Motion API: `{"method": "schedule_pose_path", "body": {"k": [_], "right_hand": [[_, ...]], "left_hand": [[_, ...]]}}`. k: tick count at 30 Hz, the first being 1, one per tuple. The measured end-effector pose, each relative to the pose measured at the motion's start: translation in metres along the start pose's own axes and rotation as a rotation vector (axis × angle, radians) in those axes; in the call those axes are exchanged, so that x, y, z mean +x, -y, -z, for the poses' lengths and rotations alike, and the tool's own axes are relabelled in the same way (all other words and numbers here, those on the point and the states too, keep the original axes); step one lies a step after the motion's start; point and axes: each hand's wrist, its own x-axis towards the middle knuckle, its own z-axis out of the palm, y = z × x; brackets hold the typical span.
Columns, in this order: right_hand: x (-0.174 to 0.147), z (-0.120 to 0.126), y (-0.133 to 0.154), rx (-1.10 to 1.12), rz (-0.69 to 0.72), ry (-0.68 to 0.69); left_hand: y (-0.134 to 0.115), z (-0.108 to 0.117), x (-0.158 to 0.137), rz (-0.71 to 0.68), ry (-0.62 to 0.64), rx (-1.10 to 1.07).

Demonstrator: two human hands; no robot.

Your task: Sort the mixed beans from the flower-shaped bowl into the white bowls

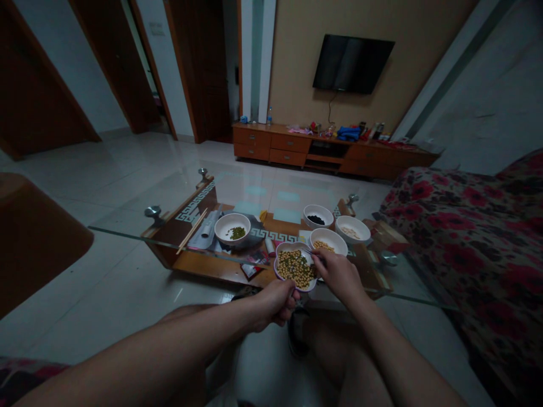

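While left hand (280, 302) clamps its fingers on the near rim, dish (292, 246) is at table (131, 217)'s near edge: probably light, stiff; best held there, level. Beans (294, 268), within: likely hard, slippery. Apparent tweezers (306, 250), pinched in right hand (337, 272)'s fingers: light, springy; grip mid-length.

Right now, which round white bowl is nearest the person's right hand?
The bowl of yellow beans, just beyond the right hand. The green-bean bowl sits off to the left; the black-bean bowl and the pale-piece bowl stand farther back.
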Motion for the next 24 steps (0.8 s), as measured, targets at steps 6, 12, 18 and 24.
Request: {"method": "schedule_pose_path", "body": {"k": [6,12,18,24], "right_hand": [[-0.004,0.009,-0.013,-0.037,-0.192,-0.189],[-0.007,0.015,-0.025,-0.092,-0.338,-0.186],[-0.006,0.018,-0.022,-0.171,-0.422,-0.183],[-0.006,0.018,-0.02,-0.166,-0.442,-0.193]], "left_hand": [[-0.006,-0.003,-0.007,0.018,-0.022,0.024],[-0.004,-0.002,-0.005,0.011,-0.012,0.013],[-0.006,-0.002,-0.008,0.015,-0.016,0.018],[-0.005,-0.002,-0.007,0.023,-0.003,0.006]]}}
